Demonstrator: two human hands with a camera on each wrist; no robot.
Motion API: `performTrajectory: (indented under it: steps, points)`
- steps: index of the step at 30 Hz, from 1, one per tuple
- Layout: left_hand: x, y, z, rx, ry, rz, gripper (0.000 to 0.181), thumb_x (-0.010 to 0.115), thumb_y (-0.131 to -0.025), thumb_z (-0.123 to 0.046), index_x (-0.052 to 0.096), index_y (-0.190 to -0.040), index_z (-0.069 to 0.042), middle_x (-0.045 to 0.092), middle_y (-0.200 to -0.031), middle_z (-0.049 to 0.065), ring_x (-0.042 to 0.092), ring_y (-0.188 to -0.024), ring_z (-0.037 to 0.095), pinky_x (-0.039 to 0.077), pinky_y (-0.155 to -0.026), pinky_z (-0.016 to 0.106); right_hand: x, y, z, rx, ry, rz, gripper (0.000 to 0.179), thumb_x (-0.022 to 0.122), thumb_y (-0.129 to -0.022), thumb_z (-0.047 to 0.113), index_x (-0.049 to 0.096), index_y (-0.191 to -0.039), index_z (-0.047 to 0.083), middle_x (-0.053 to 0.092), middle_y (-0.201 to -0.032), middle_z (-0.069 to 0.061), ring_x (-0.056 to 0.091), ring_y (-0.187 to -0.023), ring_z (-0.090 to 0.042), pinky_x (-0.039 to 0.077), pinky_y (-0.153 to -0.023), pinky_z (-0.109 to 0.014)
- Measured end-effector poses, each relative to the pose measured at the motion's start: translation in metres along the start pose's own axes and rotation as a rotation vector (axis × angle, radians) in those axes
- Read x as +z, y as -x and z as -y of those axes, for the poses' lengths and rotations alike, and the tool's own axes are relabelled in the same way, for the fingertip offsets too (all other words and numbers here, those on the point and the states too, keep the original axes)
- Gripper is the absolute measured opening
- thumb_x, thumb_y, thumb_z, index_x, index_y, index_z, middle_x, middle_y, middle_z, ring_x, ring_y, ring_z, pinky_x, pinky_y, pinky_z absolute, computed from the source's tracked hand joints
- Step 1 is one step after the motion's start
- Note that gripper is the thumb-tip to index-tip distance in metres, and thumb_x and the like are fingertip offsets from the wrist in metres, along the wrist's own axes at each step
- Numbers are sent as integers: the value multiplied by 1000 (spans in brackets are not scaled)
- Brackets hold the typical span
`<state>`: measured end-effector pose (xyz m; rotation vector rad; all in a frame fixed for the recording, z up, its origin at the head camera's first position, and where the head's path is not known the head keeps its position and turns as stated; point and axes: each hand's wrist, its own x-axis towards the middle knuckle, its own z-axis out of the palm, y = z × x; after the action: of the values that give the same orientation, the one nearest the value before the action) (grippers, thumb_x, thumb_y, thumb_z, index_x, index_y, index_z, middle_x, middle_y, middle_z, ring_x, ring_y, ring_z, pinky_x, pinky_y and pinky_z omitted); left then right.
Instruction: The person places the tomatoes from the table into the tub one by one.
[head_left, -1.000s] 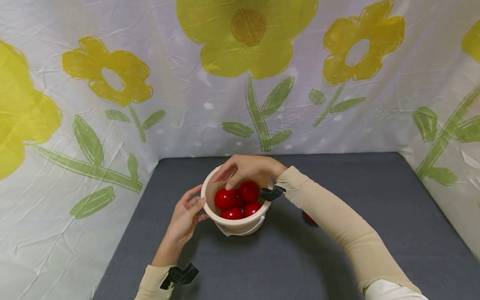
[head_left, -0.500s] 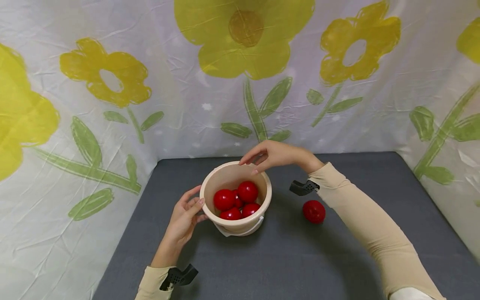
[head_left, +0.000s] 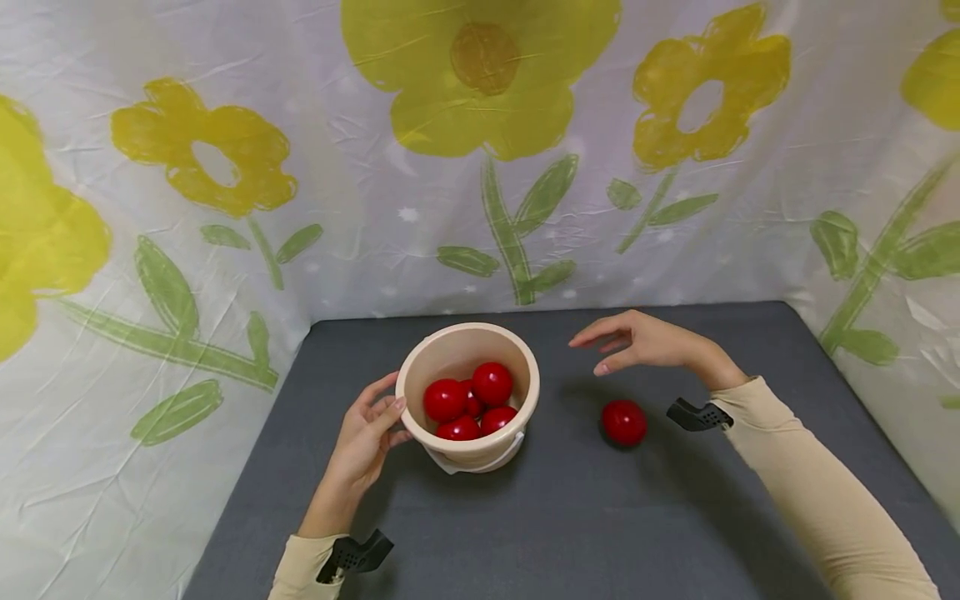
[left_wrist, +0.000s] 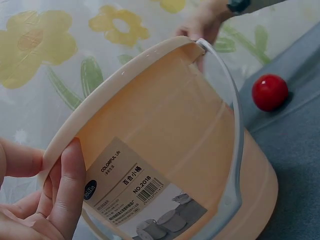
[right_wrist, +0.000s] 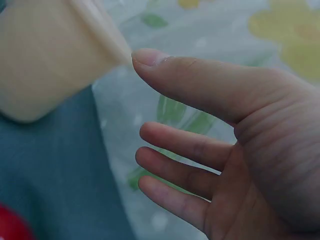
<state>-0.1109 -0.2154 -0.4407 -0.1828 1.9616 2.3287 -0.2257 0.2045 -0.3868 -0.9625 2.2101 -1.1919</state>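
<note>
My left hand (head_left: 363,442) grips the rim of a cream plastic bucket (head_left: 468,450) on its left side, thumb on one face and fingers on the other. Inside the bucket lie several shiny red balls (head_left: 492,384). In the left wrist view the bucket's outer wall carries a printed label (left_wrist: 135,190), and its pale handle (left_wrist: 235,130) hangs down. A single red ball (head_left: 623,422) lies on the table to the right of the bucket. Above and behind that ball hovers my right hand (head_left: 648,342), holding nothing, fingers spread and slightly bent.
The dark grey table (head_left: 525,533) ends at a white cloth backdrop (head_left: 360,208) with yellow flowers, which rises along the back and both sides. A black wrist camera mount (head_left: 697,415) sits on my right wrist, another mount (head_left: 356,554) on my left.
My right hand has moved out from over the bucket to the right, uncovering the lone red ball. The left hand keeps its hold on the rim, and the bucket stays in place.
</note>
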Motion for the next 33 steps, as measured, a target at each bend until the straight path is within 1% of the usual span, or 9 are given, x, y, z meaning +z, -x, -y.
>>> performTrajectory:
  steps: [2,8,14,17,21,23,27,30,33]
  points:
    - [1,0,0,2,-1,5,53,54,-98,0,35,-148,-4,65,-88,-3,64,-74,7,59,-63,25,4,11,-14,16,0,-15,54,78,-85,23,61,-134,12,58,-141,-11,58,-122,-4,45,-108,-53]
    - [1,1,-1,-4,2,11,54,54,-98,0,34,-148,-4,64,-86,-4,63,-72,7,59,-63,24,22,33,-46,83,-6,-36,51,77,-85,24,62,-133,16,59,-140,-11,53,-131,-29,44,-107,-57]
    - [2,1,-2,-12,-2,4,53,54,-98,0,35,-148,-6,65,-87,-4,63,-71,7,59,-63,24,38,47,-66,91,-12,-36,55,77,-86,24,59,-135,7,58,-140,-16,50,-129,-43,47,-103,-57]
    - [2,1,-2,-17,-9,-3,54,54,-98,0,35,-148,-6,65,-88,-3,64,-72,7,59,-63,24,45,50,-73,89,-30,-30,57,77,-85,23,58,-135,3,58,-140,-18,51,-129,-42,52,-100,-48]
    - [2,1,-2,-11,-7,2,54,54,-98,0,34,-148,-5,66,-90,-3,64,-72,7,59,-63,24,54,52,-82,93,-35,-37,57,79,-84,21,60,-134,3,59,-138,-18,55,-126,-30,55,-93,-30]
    - [2,2,-2,-4,-1,9,54,54,-98,1,33,-148,-5,66,-90,-3,65,-72,7,59,-63,24,58,52,-87,96,-18,-45,57,80,-83,22,61,-133,4,60,-137,-18,56,-124,-26,55,-90,-26]
    - [3,2,-2,15,7,21,54,52,-98,2,32,-148,-3,65,-91,-2,65,-74,8,58,-61,23,61,54,-91,122,15,-59,55,81,-81,26,63,-131,8,63,-133,-16,58,-119,-27,54,-86,-24]
    - [3,2,-2,16,7,21,54,52,-99,2,32,-148,-3,66,-91,-2,65,-75,8,59,-62,23,58,53,-87,140,-3,-67,54,82,-81,24,64,-130,7,63,-132,-18,60,-114,-28,56,-83,-24]
    - [3,2,-2,15,2,15,53,52,-99,2,33,-148,-4,65,-91,-2,65,-75,9,58,-62,23,49,50,-77,141,-41,-74,54,81,-82,20,63,-130,5,61,-134,-21,63,-111,-29,58,-81,-26]
